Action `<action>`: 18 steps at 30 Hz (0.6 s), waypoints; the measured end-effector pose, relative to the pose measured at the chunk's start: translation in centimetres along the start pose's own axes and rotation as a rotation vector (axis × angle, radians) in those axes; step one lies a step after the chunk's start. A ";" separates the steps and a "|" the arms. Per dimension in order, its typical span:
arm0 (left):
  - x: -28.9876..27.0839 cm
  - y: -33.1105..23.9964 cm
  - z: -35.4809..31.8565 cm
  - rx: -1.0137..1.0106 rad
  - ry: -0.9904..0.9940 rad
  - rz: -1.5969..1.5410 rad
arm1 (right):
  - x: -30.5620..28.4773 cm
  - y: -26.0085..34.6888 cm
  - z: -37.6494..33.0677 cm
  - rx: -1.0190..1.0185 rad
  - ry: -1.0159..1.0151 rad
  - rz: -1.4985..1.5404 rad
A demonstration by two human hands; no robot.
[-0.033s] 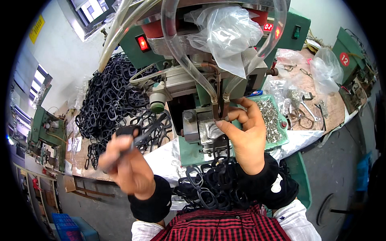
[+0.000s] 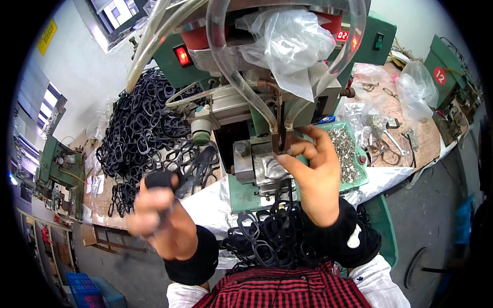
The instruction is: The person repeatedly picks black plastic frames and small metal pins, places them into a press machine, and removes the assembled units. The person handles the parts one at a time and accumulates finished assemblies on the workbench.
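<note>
My left hand (image 2: 172, 226), smeared by motion, is closed left of the machine around a dark eyeglass frame (image 2: 201, 161). A black cover wraps one of its digits. My right hand (image 2: 319, 177) has thumb and index finger bent together beside the narrow metal tips (image 2: 281, 138) under the clear hoses; what they pinch is hidden. Below the fingertips sits a metal fixture block (image 2: 268, 167). Black eyeglass fronts (image 2: 262, 238) lie heaped on my lap, reaching up to the front of the block.
A large pile of black eyeglass fronts (image 2: 141, 115) covers the bench at left. At right stands a green tray (image 2: 363, 172) of small metal parts (image 2: 340, 154), with a wrench (image 2: 396, 142) and eyeglass frames (image 2: 382, 153) beyond. A plastic bag (image 2: 290, 43) hangs on the machine above.
My left hand has shifted slightly and the eyeglass frame in it has swung, both blurred. My right hand stays almost still at the metal tips.
</note>
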State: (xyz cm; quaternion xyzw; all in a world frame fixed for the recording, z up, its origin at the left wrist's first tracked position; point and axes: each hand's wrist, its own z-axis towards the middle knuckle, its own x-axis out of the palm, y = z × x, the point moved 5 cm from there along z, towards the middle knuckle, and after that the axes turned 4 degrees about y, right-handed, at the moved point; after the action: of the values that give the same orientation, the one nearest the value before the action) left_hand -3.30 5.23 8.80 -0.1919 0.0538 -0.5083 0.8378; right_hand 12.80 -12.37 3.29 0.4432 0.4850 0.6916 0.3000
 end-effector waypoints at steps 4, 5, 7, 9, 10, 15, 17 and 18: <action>3.3 0.1 -0.9 -0.008 0.512 0.178 | -0.1 2.5 -1.8 -0.138 0.143 -0.170; 4.0 0.9 -1.2 -0.003 0.660 0.183 | -0.8 2.4 -1.4 -0.159 0.182 -0.316; 6.0 1.6 -2.0 0.004 0.735 0.238 | -3.5 1.7 0.2 -0.337 0.173 -0.795; 7.2 2.8 -3.1 0.054 0.752 0.230 | -8.7 -1.1 0.9 -0.341 -0.025 -1.278; 7.5 3.2 -3.7 0.075 0.761 0.249 | -10.7 -2.2 0.8 -0.255 -0.121 -1.492; 7.7 3.4 -4.0 0.052 0.712 0.271 | -13.5 -3.9 0.4 -0.413 -0.180 -1.389; 7.5 3.5 -3.9 0.027 0.708 0.273 | -13.5 -4.0 0.4 -0.437 -0.188 -1.390; 7.7 3.5 -3.8 0.025 0.703 0.255 | -13.5 -4.0 0.4 -0.451 -0.190 -1.390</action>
State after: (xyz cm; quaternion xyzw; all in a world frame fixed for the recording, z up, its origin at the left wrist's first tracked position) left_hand 2.22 -1.05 4.77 0.0127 0.3553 -0.4353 0.8271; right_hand 18.85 -22.22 -4.75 0.0191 0.4719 0.3831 0.7938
